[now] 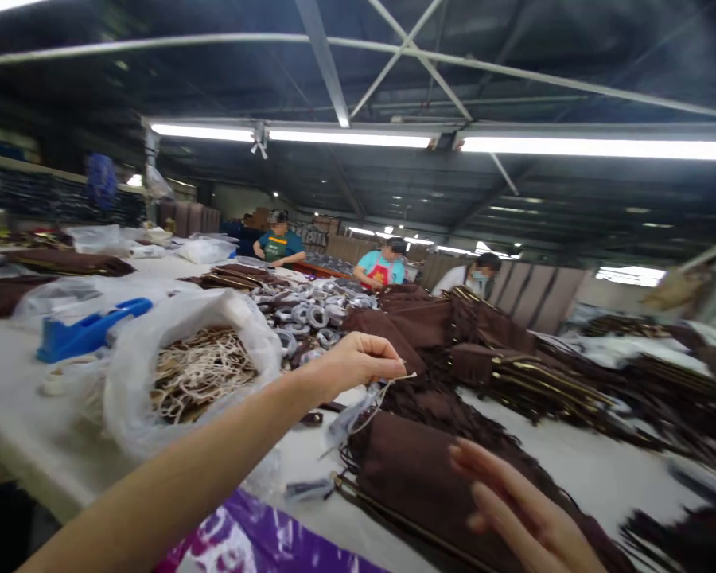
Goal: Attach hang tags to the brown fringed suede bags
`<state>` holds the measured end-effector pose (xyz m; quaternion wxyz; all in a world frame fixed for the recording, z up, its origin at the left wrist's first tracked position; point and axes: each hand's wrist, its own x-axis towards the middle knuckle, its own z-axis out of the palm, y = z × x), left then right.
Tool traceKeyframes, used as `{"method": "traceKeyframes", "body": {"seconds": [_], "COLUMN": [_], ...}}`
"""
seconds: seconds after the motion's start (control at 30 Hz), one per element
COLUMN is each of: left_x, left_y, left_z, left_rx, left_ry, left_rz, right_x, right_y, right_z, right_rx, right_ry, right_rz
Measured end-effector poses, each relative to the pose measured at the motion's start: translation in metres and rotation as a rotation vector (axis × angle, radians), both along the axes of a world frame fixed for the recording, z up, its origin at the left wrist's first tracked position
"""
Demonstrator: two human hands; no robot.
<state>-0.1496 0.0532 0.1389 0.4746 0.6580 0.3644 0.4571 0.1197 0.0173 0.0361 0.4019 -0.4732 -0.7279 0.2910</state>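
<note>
Cord (397,380) pinched in my left hand (352,362) at mid-frame seems light and limp, best held near its end; right hand (525,517), lower right, lies open.

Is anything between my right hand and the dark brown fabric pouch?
Nothing visible. The open right hand is right over the dark brown fabric pouch; the left hand pinches a thin pale cord farther back.

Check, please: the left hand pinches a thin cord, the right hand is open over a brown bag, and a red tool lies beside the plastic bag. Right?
No: the head view shows the tool is blue, not red. The rest holds: left hand pinching the cord, right hand open over the brown bag, tool beside the plastic bag.
</note>
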Motion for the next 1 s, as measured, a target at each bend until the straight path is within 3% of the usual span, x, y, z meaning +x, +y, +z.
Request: {"method": "traceKeyframes", "body": {"seconds": [0.1,0.2,0.37,0.57,0.67,0.77,0.87,1.0], "left_x": [0.042,0.074,0.09,0.061,0.062,0.091,0.14,0.21], "left_y": [0.002,-0.001,-0.007,-0.014,-0.02,-0.024,-0.022,-0.013], "left_z": [-0.025,-0.045,-0.064,-0.101,-0.11,-0.108,-0.103,-0.106], "left_rx": [-0.06,-0.092,0.024,0.31,0.333,0.42,0.549,0.633], "left_ry": [-0.026,-0.041,0.094,0.713,0.841,0.873,0.867,0.989], "left_rz": [-0.102,-0.184,-0.161,-0.099,-0.133,-0.263,-0.361,-0.322], "right_x": [-0.032,-0.047,0.001,0.075,0.101,0.124,0.141,0.147], "right_y": [-0.013,-0.013,-0.018,-0.051,-0.065,-0.071,-0.074,-0.078], "right_z": [0.012,0.018,0.01,-0.009,-0.018,-0.023,-0.027,-0.037], "right_rx": [-0.264,-0.373,-0.359,-0.305,-0.294,-0.285,-0.23,-0.171], "right_ry": [0.558,0.753,0.596,0.29,0.254,0.237,0.268,0.342], "right_rz": [0.131,0.196,0.096,-0.111,-0.234,-0.328,-0.411,-0.419]}}
